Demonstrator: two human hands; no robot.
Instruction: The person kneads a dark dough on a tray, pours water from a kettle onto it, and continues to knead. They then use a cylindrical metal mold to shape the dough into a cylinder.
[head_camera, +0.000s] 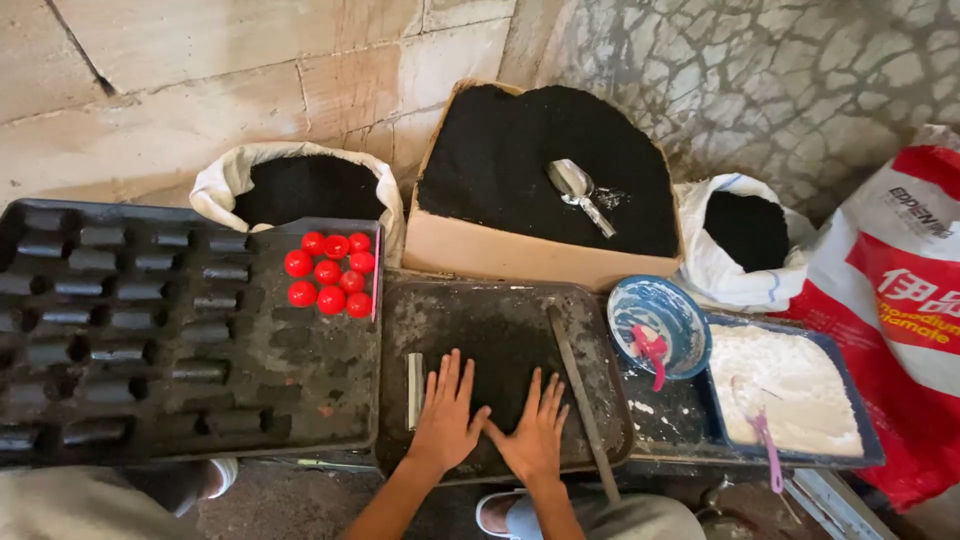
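Here, left hand (447, 412) and right hand (534, 432) lie flat, fingers spread, side by side on dark tray (440, 310). Red balls (331, 272) at ten o'clock.

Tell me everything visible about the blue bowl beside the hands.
The blue bowl is round and shallow, light blue with white powder smeared inside. A pink spoon lies in it, handle over the near rim. It sits tilted where the dark middle tray meets the tray of white powder. Neither hand touches it.
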